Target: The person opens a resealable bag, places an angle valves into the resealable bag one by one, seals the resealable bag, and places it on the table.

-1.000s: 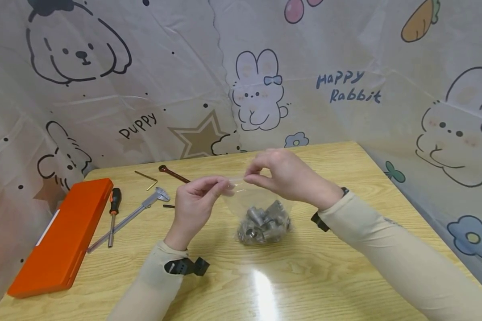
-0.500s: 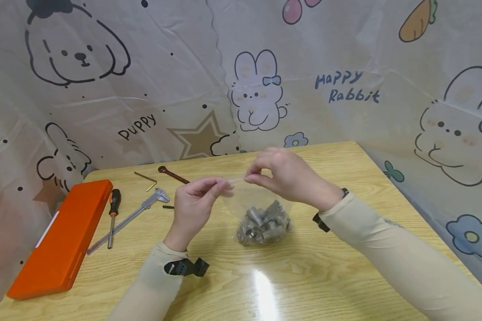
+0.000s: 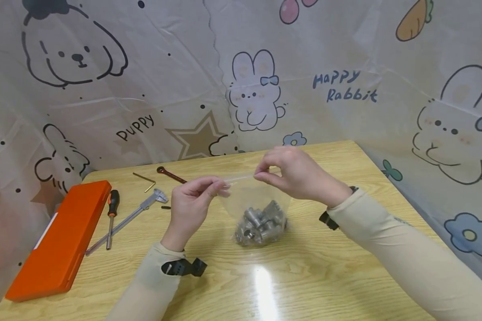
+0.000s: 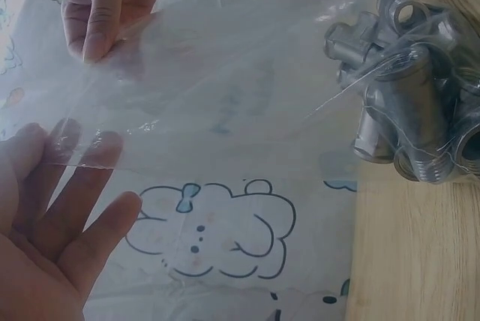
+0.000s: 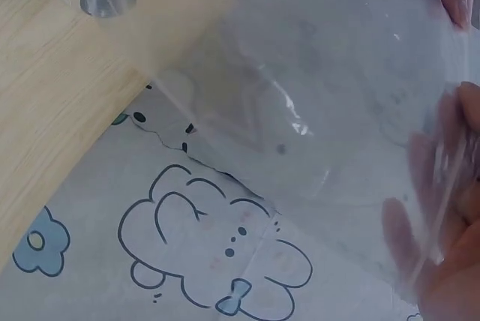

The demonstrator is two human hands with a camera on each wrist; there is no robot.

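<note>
A clear plastic bag (image 3: 252,196) stands on the wooden table (image 3: 313,272), with several grey metal fittings (image 3: 259,225) heaped at its bottom. My left hand (image 3: 193,200) pinches the left end of the bag's top edge. My right hand (image 3: 295,171) pinches the right end, so the top strip is stretched between them. In the left wrist view the bag film (image 4: 225,103) spreads in front of my left fingers (image 4: 67,208), with the fittings (image 4: 412,103) at right. The right wrist view shows the film (image 5: 315,111) and my right fingers (image 5: 442,216) behind it.
An orange case (image 3: 60,238) lies at the table's left edge. Beside it are a screwdriver (image 3: 111,216), a metal caliper (image 3: 130,216), a hex key (image 3: 146,179) and a dark wrench (image 3: 170,174). Cartoon-printed sheeting (image 3: 241,80) walls in the table at the back and sides.
My right hand has slid a little to the right along the bag's top edge, widening the gap between the hands. The left hand stays about where it was.
</note>
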